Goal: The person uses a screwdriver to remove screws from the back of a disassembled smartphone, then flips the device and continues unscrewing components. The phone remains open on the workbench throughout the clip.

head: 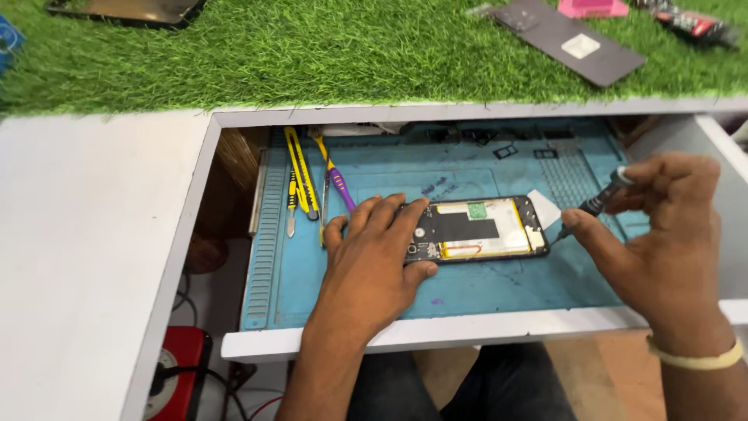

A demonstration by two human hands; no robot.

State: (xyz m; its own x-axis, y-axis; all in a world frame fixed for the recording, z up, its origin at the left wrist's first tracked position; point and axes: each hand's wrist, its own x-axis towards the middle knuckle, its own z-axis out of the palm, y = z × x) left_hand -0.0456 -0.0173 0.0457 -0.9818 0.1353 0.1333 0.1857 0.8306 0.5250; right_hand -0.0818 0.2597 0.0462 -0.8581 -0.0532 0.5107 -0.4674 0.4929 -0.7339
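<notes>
- The left hand [370,253] lies flat, fingers spread, pressing on the near end of an opened phone [475,228].
- The phone lies on a blue mat [499,288].
- The right hand [662,234] pinches a screwdriver [596,204], its tip beside the phone's right end.
- A yellow knife [300,173] lies left.
</notes>
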